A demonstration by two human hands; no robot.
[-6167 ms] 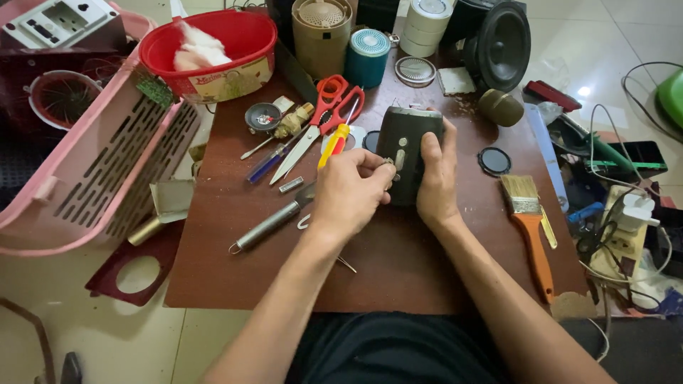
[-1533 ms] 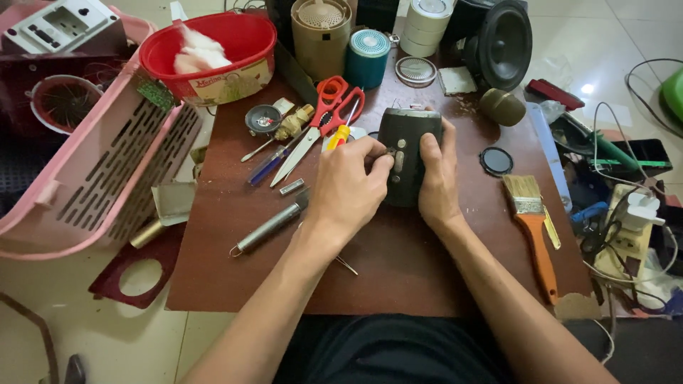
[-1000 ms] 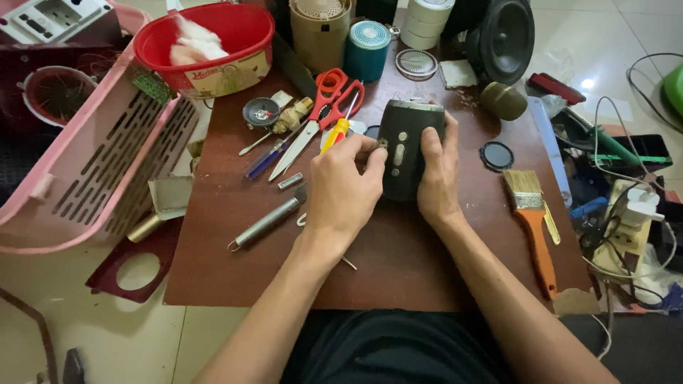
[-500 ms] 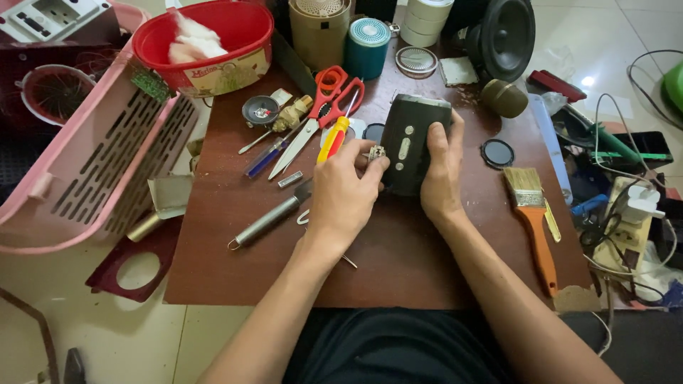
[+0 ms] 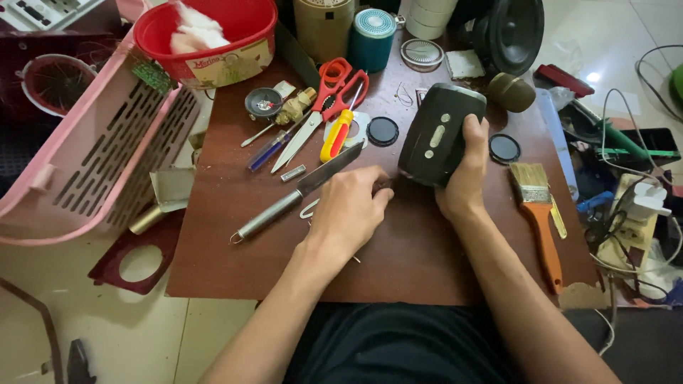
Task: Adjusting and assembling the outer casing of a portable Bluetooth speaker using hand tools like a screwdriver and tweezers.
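Note:
My right hand (image 5: 462,181) grips a dark oblong speaker (image 5: 435,131) from its right side and holds it tilted, its lower end near the brown board (image 5: 427,263). Pale buttons run down the speaker's face. My left hand (image 5: 348,210) rests on the board just left of the speaker's lower corner, with its fingers curled together. Whether they pinch something small is hidden. A knife with a metal handle (image 5: 313,183) lies right beside the left hand's knuckles.
Red scissors (image 5: 334,85), a yellow-handled screwdriver (image 5: 336,139) and two black round caps (image 5: 383,131) lie behind the hands. An orange-handled brush (image 5: 537,213) lies at the right. A red bowl (image 5: 235,50), a pink basket (image 5: 92,163) and a large speaker driver (image 5: 516,32) ring the board.
My left hand has come off the speaker and dropped to the board beside its lower corner. My right hand has tilted the speaker up and to the right.

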